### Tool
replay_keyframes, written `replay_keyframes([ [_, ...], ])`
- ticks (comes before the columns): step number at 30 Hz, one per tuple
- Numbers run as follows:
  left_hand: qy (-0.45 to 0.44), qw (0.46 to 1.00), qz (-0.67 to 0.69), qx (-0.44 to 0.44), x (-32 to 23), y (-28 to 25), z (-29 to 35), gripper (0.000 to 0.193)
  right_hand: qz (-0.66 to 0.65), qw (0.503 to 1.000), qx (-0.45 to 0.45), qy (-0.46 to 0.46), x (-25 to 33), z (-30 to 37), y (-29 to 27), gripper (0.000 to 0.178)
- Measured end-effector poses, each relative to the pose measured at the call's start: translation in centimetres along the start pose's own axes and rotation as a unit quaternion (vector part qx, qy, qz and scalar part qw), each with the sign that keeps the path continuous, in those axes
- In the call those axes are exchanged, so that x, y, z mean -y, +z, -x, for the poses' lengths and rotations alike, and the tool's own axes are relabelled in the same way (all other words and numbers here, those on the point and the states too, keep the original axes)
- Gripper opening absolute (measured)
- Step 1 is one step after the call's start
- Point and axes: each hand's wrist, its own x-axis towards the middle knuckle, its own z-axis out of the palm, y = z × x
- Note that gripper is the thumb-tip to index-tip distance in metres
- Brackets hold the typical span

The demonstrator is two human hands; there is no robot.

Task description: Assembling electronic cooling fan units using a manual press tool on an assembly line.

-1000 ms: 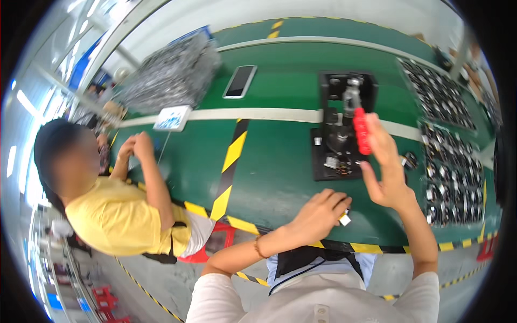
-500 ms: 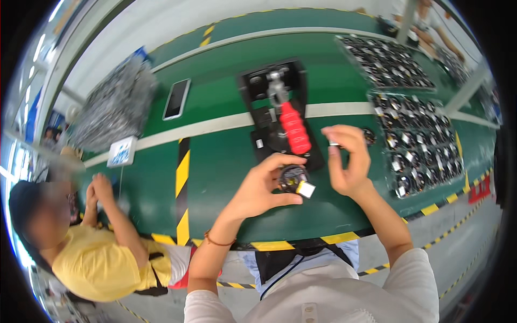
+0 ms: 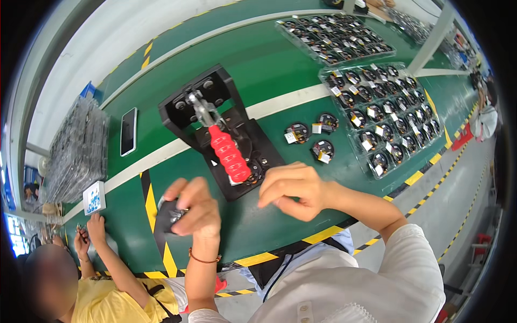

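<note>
My left hand (image 3: 198,209), blurred by motion, is closed around a dark round electronic part (image 3: 171,216) over the striped tape on the green table; the fingers cover much of it. My right hand (image 3: 295,189) hovers at the front right corner of a black clamp fixture (image 3: 253,142) with its fingers curled. Its fingertips face down, and whatever they hold, if anything, is hidden. The fixture's red ribbed handle (image 3: 230,155) slants down toward me. Three round black circuit-board parts with white tags lie loose to its right, one of them a tagged disc (image 3: 323,152).
A clear tray (image 3: 358,156) full of similar discs stands at right, with another filled tray (image 3: 336,40) behind it. Toward the left are a phone (image 3: 128,132), stacked plastic trays (image 3: 78,153) and a small white box (image 3: 93,198). A co-worker in yellow (image 3: 116,301) sits at left.
The head view has shifted, so the fixture appears further left. My left hand has carried the round part leftward, away from the fixture. My right hand's fingers have turned downward.
</note>
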Motion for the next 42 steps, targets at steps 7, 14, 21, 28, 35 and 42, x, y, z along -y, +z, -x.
replay_keyframes([
  [7, 0.102, 0.985, -0.135, -0.03, -2.2, -0.1, -0.4, 0.006, -0.702, 0.708, -0.063, 0.036, 9.6, -5.9, 3.4, 0.043],
  [14, 0.031, 0.952, -0.304, -0.014, -2.5, -0.2, -0.1, 0.021, -0.675, 0.73, -0.097, 0.048, 11.4, -6.9, 2.5, 0.048],
  [21, 0.018, 0.674, -0.72, -0.163, -0.4, 0.2, 0.4, 0.02, -0.669, 0.736, -0.093, 0.04, 13.0, -8.0, 4.6, 0.054],
  [28, 0.028, 0.591, -0.778, -0.212, -1.4, 0.0, 0.2, 0.016, -0.711, 0.695, -0.099, 0.041, 14.6, -8.3, 5.8, 0.06],
  [35, 0.086, 0.43, -0.86, -0.263, -1.1, -0.3, 0.0, 0.025, -0.742, 0.664, -0.045, 0.08, 14.2, -6.7, 5.3, 0.062],
  [42, -0.005, 0.188, -0.939, -0.289, -0.4, 0.7, -0.5, 0.026, -0.701, 0.709, -0.015, 0.072, 15.8, -8.4, 5.2, 0.063],
])
